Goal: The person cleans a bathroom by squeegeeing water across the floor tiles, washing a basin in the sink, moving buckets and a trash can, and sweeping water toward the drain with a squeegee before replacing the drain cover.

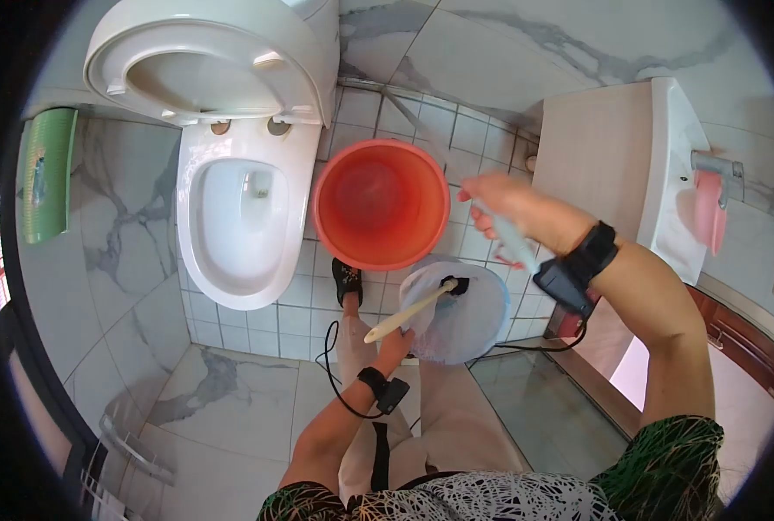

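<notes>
My right hand is closed around a pale grey-blue handle, right of the orange-red bucket. The handle's far end is blurred. Lower down, my left hand grips the near-left edge of a whitish translucent bucket. A cream-handled brush with a dark head lies across that bucket, its handle end over my left hand. The orange-red bucket stands on the tiled floor, and its inside shows no objects.
A white toilet with raised lid stands at left. On the left wall is a green holder. A sink cabinet with a pink item is at right. Black cables hang from both wrist devices.
</notes>
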### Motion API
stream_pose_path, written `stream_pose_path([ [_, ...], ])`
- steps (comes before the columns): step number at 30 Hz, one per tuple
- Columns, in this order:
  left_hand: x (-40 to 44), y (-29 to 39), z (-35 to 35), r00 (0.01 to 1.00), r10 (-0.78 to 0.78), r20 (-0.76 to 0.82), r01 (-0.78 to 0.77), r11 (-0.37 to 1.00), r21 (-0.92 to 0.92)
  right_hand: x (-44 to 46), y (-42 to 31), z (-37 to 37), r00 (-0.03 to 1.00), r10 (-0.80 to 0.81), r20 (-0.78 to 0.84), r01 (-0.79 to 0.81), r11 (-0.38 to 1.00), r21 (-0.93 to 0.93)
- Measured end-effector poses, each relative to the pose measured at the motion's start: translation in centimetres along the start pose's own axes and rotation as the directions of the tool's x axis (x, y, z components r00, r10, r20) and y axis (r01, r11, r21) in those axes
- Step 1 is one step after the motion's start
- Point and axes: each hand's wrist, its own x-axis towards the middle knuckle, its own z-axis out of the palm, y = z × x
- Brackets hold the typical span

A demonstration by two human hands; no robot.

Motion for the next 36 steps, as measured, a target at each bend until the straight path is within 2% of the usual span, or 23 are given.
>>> stream_pose_path([
  [3,-0.1,-0.5,-0.2,0.998,-0.017,0.059,0.019,0.999,-0.046,-0.9,1.7,3.0,0.997,-0.009,-0.073,0.003,0.997,-0.081],
  [5,0.0,-0.6,-0.7,0.998,0.015,0.063,-0.011,0.998,-0.06,-0.9,3.6,2.0,0.995,0.016,-0.103,-0.035,0.982,-0.184],
  [7,-0.6,-0.7,-0.9,0.998,0.06,0.035,-0.059,0.998,-0.031,-1.5,4.5,-0.5,0.988,0.112,-0.108,-0.131,0.975,-0.181],
  [9,-0.9,-1.1,-1.1,0.997,0.072,0.034,-0.073,0.997,0.015,-3.2,5.3,-3.2,0.995,0.066,-0.068,-0.083,0.954,-0.289],
  [11,-0.8,-1.8,-0.9,0.997,0.074,0.03,-0.075,0.997,0.023,-7.0,5.1,-4.3,0.999,-0.03,-0.028,0.022,0.963,-0.27],
  [13,-0.8,-2.4,-1.2,0.998,0.057,0.019,-0.057,0.998,-0.002,-8.3,4.5,-4.6,0.998,0.042,-0.04,-0.048,0.981,-0.187],
  [15,-1.0,-2.5,-1.4,0.998,0.056,0.019,-0.057,0.997,0.054,-7.9,4.9,-4.4,0.995,0.076,-0.061,-0.081,0.994,-0.079],
  [18,-1.5,-0.5,-1.9,0.993,0.113,0.019,-0.114,0.991,0.065,-5.2,6.0,-3.7,0.989,-0.055,-0.138,0.028,0.981,-0.192],
  [20,-1.5,-0.6,-1.7,0.983,0.182,-0.014,-0.181,0.982,0.062,-1.3,7.9,-4.7,0.99,-0.029,-0.138,0.01,0.99,-0.138],
  [22,-0.8,-2.0,-1.1,0.962,0.265,-0.062,-0.26,0.962,0.079,0.3,11.3,-4.7,0.987,-0.034,-0.159,0.001,0.979,-0.203],
  [25,-1.7,0.5,-2.5,0.992,0.129,0.003,-0.129,0.989,-0.071,0.9,18.2,-5.8,0.986,-0.073,-0.151,0.035,0.97,-0.241],
  [28,-0.2,-4.6,-1.8,0.975,0.213,-0.069,-0.223,0.956,-0.192,0.5,25.6,-7.9,0.978,-0.108,-0.18,0.062,0.969,-0.241],
  [29,-0.2,-4.3,-2.4,0.983,0.184,-0.01,-0.184,0.97,-0.161,0.2,28.3,-8.2,0.974,-0.109,-0.198,0.062,0.971,-0.23],
  [31,0.4,-4.7,-2.2,0.986,0.166,-0.013,-0.166,0.974,-0.153,-0.9,33.4,-9.1,0.969,-0.122,-0.213,0.051,0.948,-0.314],
  [32,0.4,-4.3,-2.4,0.988,0.153,-0.011,-0.153,0.977,-0.15,-2.3,34.8,-8.6,0.962,-0.144,-0.231,0.032,0.903,-0.429],
  [34,0.8,-3.0,-2.8,0.997,0.071,0.038,-0.07,0.997,-0.031,-5.5,37.4,-7.8,0.948,-0.189,-0.256,-0.019,0.768,-0.64],
  [36,1.4,-1.7,-2.0,0.992,-0.04,0.121,0.053,0.993,-0.107,-3.8,47.9,-7.3,0.932,-0.193,-0.307,-0.02,0.817,-0.577],
])
